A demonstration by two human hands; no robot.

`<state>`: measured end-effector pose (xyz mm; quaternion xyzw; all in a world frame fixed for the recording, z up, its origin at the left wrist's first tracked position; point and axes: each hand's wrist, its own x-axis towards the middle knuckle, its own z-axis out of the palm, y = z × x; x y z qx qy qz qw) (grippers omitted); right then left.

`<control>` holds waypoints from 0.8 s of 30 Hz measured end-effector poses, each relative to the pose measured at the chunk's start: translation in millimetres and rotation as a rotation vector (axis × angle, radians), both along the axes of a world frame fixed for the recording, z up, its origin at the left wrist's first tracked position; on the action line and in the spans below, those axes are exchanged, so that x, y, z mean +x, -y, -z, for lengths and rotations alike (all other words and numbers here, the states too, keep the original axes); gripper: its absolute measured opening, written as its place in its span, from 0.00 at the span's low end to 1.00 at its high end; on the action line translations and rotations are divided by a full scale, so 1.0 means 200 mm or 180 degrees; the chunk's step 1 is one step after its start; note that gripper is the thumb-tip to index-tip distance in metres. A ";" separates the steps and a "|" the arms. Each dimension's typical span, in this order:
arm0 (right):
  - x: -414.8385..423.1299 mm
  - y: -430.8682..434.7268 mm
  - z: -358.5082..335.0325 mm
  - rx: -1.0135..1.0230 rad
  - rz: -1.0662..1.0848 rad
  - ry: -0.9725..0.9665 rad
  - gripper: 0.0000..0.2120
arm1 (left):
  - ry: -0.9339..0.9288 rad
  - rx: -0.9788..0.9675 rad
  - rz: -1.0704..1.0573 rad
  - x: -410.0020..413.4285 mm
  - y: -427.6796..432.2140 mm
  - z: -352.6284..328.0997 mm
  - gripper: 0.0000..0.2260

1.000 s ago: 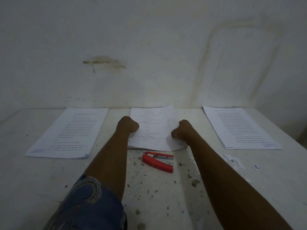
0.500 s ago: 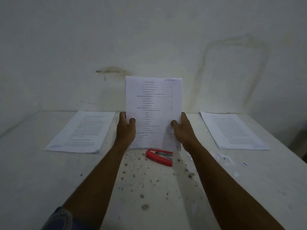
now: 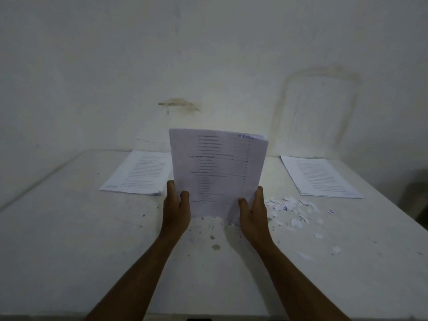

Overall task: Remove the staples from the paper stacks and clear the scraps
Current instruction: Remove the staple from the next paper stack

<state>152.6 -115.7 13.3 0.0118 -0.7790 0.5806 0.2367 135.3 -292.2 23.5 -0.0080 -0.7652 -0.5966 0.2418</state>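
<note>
Head view, dim light. A printed paper stack (image 3: 217,172) stands nearly upright at centre, printed face toward the camera, with a blue handwritten mark near its top right corner. The left hand (image 3: 176,209) grips the lower left edge and the right hand (image 3: 252,212) the lower right edge. Each thumb lies on the printed face; the fingers behind the sheets are hidden. Both hands are thus clamped on the same stack, set apart by its width. Both forearms reach straight forward from the bottom of the frame, roughly symmetric, with the wrists low over the surface (image 3: 69,251). The stack's lower edge sits at or just above the surface; contact cannot be told. Judgement: the upright two-sided hold suits squaring loose sheets on their bottom edge, or checking the corners for a staple. No staple can be made out at this resolution. The sheet edges at the top right corner look slightly fanned, which hints the sheets are not bound there. A second paper stack (image 3: 139,173) lies flat at the rear left and a third paper stack (image 3: 319,177) at the rear right, both well apart from the hands. Torn paper scraps (image 3: 291,208) litter the surface just right of the right hand, so by my reading clearing is not yet done.
</note>
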 end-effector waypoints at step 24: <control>0.03 -0.10 0.05 0.0258 -0.0893 0.1015 0.11 | 0.0673 -0.0526 -0.0164 -0.33 0.30 -0.25 0.19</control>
